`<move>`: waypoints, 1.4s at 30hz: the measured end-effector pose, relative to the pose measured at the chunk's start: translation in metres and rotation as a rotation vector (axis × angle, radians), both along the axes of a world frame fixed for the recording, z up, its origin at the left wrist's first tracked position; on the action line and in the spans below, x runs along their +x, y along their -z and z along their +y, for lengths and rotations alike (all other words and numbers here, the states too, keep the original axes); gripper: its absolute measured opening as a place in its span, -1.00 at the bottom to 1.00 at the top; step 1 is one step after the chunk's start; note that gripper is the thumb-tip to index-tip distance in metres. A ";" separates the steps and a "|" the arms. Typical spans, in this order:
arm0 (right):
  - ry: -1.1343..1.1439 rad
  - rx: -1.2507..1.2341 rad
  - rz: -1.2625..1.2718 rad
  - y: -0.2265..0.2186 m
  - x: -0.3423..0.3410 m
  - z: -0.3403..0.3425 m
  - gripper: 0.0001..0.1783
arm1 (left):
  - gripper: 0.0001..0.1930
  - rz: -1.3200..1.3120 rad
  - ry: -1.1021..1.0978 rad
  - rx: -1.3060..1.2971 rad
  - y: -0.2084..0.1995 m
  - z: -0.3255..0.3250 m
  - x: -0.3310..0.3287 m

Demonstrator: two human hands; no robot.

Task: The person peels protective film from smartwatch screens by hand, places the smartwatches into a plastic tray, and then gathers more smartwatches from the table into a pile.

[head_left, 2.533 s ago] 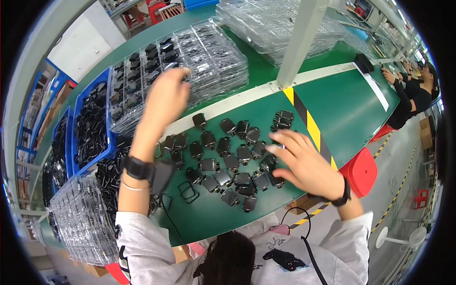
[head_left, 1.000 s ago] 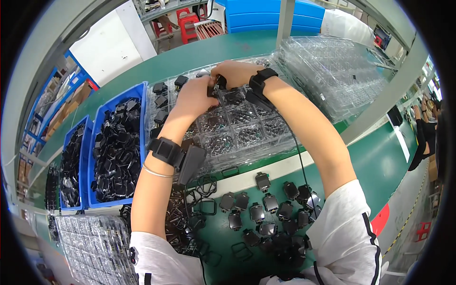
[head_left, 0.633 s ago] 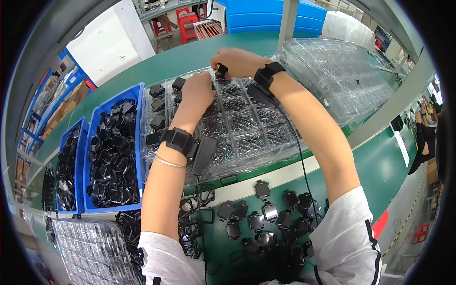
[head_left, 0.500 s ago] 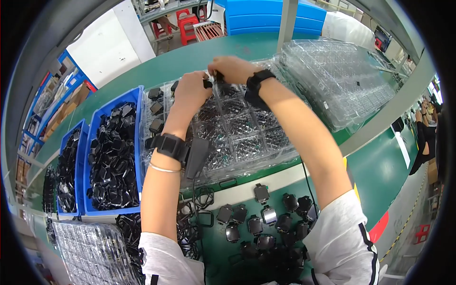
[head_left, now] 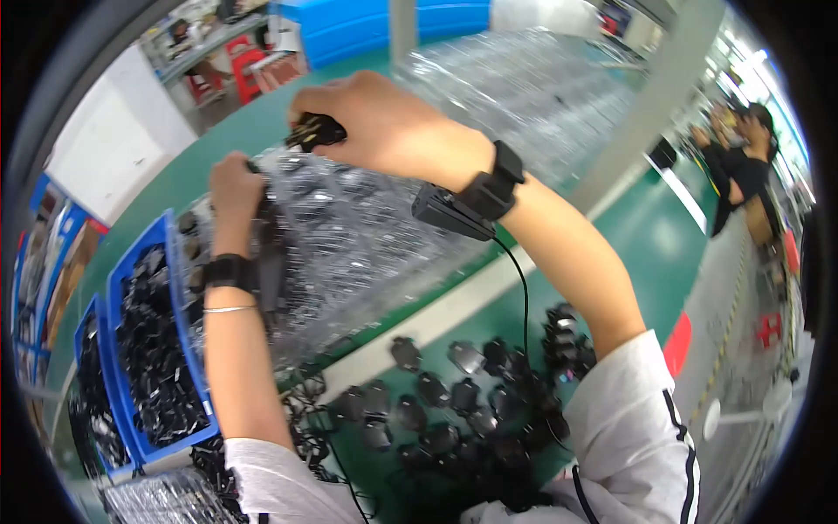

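My right hand is raised over the far edge of a clear plastic compartment tray. Its fingers are curled round small black parts with brass-coloured bits; their exact kind is blurred. At the tray's far left corner, my left hand is closed near a dark item, too smeared to identify. Along the tray's left side sit several dark pieces in its pockets. Small black watch-like cases lie spread on the green table nearer to me. Both wrists wear black straps with a boxy unit and a cable.
Left of the tray stand two blue bins heaped with black parts. Another stack of clear trays lies at the far right, behind a grey post. Black loops lie by my left forearm. A person sits farther right.
The view has swung to the right, so the scene sits farther left. My hands have moved apart; the right now shows black parts in its fingers, the left sits lower at the tray's corner.
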State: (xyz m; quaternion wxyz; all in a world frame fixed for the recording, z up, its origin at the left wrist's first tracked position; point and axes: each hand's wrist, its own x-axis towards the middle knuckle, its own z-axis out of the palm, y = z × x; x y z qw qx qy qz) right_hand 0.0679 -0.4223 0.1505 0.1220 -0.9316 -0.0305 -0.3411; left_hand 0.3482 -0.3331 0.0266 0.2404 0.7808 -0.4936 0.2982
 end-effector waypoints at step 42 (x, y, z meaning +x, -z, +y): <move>0.627 0.247 0.283 0.172 -0.416 0.153 -0.27 | -0.46 0.184 0.646 0.420 0.016 0.096 -0.450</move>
